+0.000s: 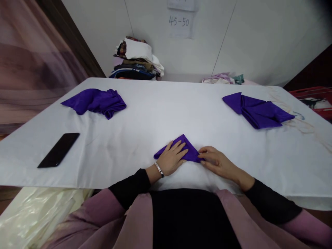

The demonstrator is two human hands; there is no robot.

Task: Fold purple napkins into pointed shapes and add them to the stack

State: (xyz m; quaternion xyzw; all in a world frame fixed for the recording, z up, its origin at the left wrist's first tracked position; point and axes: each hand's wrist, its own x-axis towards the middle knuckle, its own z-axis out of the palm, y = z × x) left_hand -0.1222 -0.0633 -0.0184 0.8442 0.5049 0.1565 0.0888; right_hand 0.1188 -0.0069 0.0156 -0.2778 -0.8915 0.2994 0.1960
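We find the folded cloth (192,152) near the table's (166,114) front edge, its left hand (171,159) lying flat on top with fingers slightly spread, its right hand (216,162) pinching the right corner. We record a second cloth (95,102) at the table's back left, a third cloth (259,110) at its back right and a phone (59,150) at its front left, with open room at its middle.

We find this consistent with a garment workroom, given the broad white-covered table (166,107), stacked clothes (137,62) at eleven o'clock and handwritten "45-50" sheet (181,27) at twelve.
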